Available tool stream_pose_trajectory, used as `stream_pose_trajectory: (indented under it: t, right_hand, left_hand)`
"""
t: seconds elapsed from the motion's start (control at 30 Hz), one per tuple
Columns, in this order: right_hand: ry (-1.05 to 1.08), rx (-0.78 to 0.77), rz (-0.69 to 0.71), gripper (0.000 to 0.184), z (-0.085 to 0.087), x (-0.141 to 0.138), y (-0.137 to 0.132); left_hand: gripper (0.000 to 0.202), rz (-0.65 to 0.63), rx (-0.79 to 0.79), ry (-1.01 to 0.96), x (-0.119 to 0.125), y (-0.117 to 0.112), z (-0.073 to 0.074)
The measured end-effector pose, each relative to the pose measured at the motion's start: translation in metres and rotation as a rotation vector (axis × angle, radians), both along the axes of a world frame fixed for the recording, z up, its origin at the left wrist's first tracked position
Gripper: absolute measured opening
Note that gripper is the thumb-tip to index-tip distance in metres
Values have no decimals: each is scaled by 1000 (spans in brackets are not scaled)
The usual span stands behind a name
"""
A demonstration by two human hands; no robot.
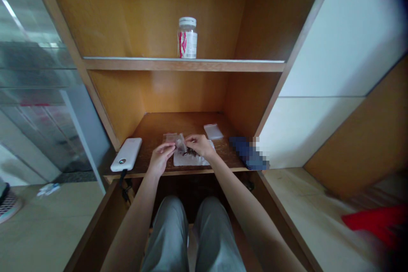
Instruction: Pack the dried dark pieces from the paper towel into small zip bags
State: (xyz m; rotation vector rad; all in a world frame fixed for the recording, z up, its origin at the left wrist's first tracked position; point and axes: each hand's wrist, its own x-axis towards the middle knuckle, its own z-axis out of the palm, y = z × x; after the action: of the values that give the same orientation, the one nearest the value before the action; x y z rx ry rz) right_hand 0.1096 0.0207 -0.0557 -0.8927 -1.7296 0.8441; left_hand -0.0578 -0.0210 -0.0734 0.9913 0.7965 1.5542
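Note:
Between my two hands a small clear plastic bag [181, 143] is held up. My left hand [161, 156] pinches its left side with thumb and fingers. At the bag's right edge, the fingers of my right hand [200, 144] are bent together; whether they grip the bag or a small piece is too small to tell. Below them, on a white sheet [191, 160], lies a pile of small dark pieces [191, 152]. Another clear bag [170, 137] lies flat just behind my left hand. A stack of clear bags [213, 131] rests farther back on the right.
A white power bank [127, 155] with a dark cord sits at the shelf's left front. A dark blue item [247, 153], partly pixelated, lies at the right edge. On the upper shelf [153, 64] stands a white-capped bottle [188, 38]. Cabinet sides rise left and right.

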Motion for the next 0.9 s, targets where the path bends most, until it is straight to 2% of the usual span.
stream_pose_trajectory:
  t: [0.23, 0.7, 0.9]
  right_hand:
    - [-83, 214, 12, 11, 7, -16, -14]
    - [-135, 223, 43, 10, 10, -19, -20]
    - [-133, 201, 45, 9, 9, -21, -21]
  left_hand:
    - [14, 19, -34, 59, 5, -4, 5]
    - [9, -4, -43, -16, 2, 0, 0]
    - [6, -4, -20, 16, 1, 1, -1]
